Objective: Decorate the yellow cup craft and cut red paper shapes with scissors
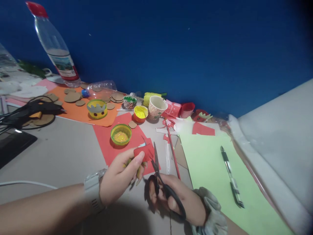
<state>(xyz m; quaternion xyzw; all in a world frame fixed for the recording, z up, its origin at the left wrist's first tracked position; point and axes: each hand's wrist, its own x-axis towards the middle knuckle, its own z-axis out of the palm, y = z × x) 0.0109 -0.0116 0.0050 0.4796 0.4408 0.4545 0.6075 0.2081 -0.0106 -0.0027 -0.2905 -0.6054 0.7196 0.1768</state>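
My left hand (121,176) pinches a small piece of red paper (144,152) between thumb and fingers, low in the middle of the view. A grey watch sits on that wrist. My right hand (178,197) grips black-handled scissors (161,182), fingers through the loops. The blades point up and away, and their tips meet the red piece at its right edge. Both hands hover over the grey table, just in front of a larger red sheet (112,143).
A green bowl of yellow paint (121,134) stands on the red sheet. Behind are cups (156,107), a crown-shaped tub (97,108), cardboard discs (72,97) on orange paper, a tilted plastic bottle (55,45), a glue gun (31,109). A pen (231,178) lies on light green paper (215,169).
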